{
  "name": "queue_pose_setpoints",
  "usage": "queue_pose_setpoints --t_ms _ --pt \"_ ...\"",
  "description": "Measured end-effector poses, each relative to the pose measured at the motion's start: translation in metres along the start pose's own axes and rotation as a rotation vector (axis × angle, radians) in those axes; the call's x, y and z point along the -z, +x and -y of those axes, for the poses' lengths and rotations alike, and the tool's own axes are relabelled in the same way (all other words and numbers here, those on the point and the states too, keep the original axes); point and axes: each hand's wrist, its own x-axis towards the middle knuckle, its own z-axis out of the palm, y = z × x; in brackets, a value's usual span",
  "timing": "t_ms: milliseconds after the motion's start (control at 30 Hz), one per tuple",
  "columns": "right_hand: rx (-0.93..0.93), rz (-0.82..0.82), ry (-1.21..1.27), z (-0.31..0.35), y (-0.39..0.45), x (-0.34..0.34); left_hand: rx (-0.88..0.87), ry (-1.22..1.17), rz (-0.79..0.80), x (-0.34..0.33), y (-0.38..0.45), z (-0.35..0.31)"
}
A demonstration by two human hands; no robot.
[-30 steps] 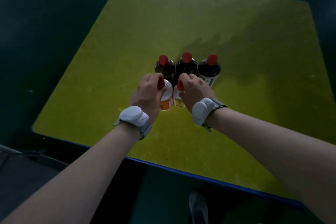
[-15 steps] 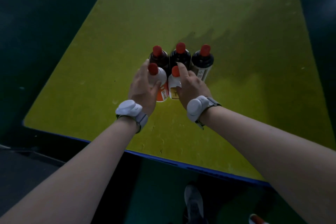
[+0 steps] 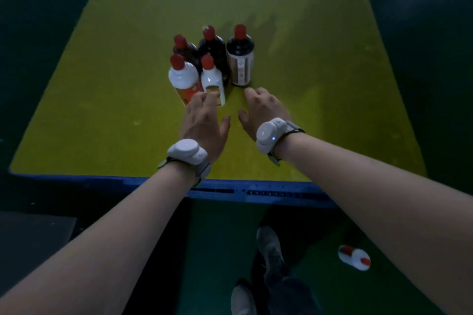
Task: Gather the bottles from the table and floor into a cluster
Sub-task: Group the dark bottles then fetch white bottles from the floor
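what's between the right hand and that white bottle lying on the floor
The yellow table's blue front edge lies between the right hand, which is over the tabletop, and the white red-capped bottle on the green floor. The hand must come back over that edge and down; nothing else visibly blocks it.

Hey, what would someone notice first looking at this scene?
Five red-capped bottles standing in a tight cluster mid-way across the yellow table. Just short of them, the left hand and right hand hover open. One white bottle lies on the floor, lower right.
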Motion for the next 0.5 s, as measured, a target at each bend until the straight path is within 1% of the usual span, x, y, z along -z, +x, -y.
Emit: queue_pose_setpoints --t_ms 67,133,233,300,367,433,500 --pt "-0.035 0.022 0.002 -0.012 -0.023 0.000 -0.050 0.013 0.075 -0.009 -0.017 -0.010" --pt "-0.095 0.055 0.003 -0.033 -0.059 -0.004 -0.065 -0.012 0.185 -0.028 -0.045 -0.028" --pt "-0.187 0.094 -0.018 -0.088 -0.123 -0.022 -0.101 -0.042 0.336 -0.072 -0.094 -0.067" --pt "-0.177 0.077 -0.029 -0.108 -0.149 -0.031 -0.137 -0.044 0.383 -0.084 -0.112 -0.080" --pt "-0.195 0.072 -0.055 -0.142 -0.182 -0.037 -0.231 -0.073 0.429 -0.105 -0.135 -0.107" --pt "-0.248 0.077 -0.072 -0.183 -0.218 -0.048 -0.276 -0.115 0.519 -0.130 -0.159 -0.137" --pt "-0.319 0.128 -0.091 -0.238 -0.261 -0.067 -0.323 -0.155 0.607 -0.171 -0.190 -0.175"
